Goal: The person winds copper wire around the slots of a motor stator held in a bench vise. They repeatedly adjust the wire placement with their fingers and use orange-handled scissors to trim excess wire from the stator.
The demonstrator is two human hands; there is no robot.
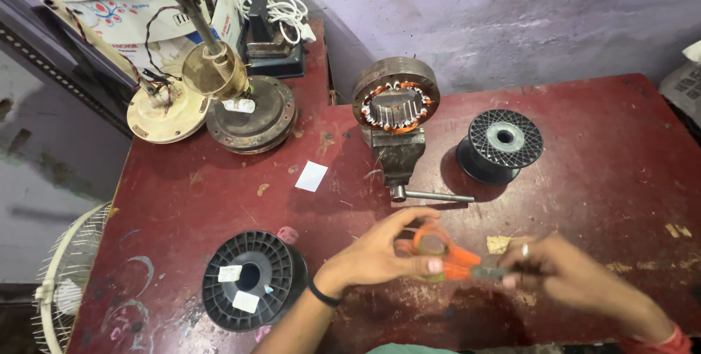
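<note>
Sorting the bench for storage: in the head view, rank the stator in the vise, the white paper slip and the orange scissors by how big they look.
1. Stator
2. Scissors, nearer the camera, partly hidden by hands
3. Paper slip

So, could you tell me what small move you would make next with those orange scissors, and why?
Probably settle the grip first. The left hand has its fingers through the handles of the orange scissors, while the right hand pinches the blade end, and both are motion-blurred above the red table. The stator clamped in the vise stands well apart.
</note>
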